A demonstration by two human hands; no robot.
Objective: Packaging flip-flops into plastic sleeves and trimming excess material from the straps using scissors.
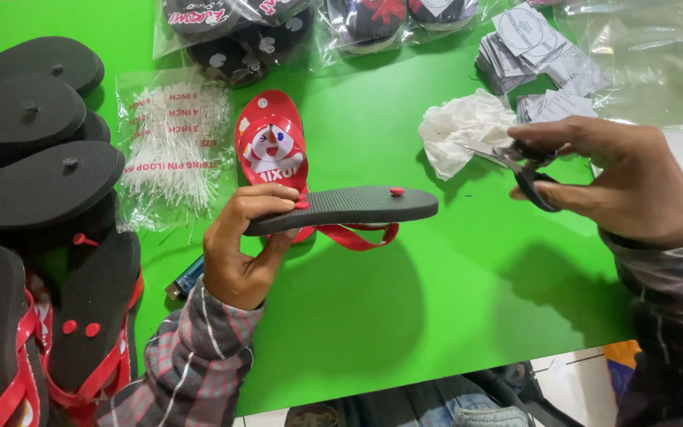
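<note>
Black foam sandal (349,207) held sole-up over the green worktop (405,316), heel end pinched in my left hand (239,253), fingers (266,198) clamped on its edge, thumb under. Red strap (357,236) hangs below it. Looks light, bendy, a bit springy; I judge the thick heel edge the best hold, not the strap. Right hand (626,182) off to the side, fingers closed round scissors (515,162), blades slightly apart. Second red sandal (270,142) lies behind. Stack of black sandals (33,158) at left.

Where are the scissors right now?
In the head view, upper right: the scissors are in the right hand, beside the crumpled white cloth.
</note>
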